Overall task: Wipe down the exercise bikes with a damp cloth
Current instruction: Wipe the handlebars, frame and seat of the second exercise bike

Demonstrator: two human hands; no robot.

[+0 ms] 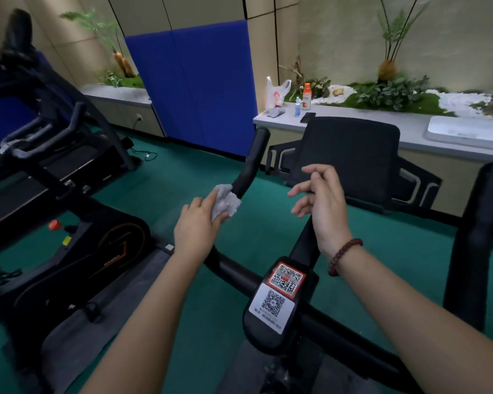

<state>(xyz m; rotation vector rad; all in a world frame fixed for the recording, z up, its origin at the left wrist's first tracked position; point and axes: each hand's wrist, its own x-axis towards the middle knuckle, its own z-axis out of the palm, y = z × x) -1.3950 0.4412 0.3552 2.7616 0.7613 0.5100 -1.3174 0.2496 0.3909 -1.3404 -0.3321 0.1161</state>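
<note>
- Left hand (195, 227) at frame centre pinched the grey cloth (225, 201) against the base of the left handlebar grip (252, 166).
- Grip's long axis ran up and slightly right from the cloth.
- Right hand (323, 206) hovered nearby, loosely open, holding nothing.

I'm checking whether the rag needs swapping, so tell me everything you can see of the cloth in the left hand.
The cloth is small, pale grey and nubby like terry or microfibre, bunched into a crumpled wad. The left hand pinches it with thumb and fingers and presses it against the lower end of the black left handlebar grip. No dirt or dampness can be made out.
</note>
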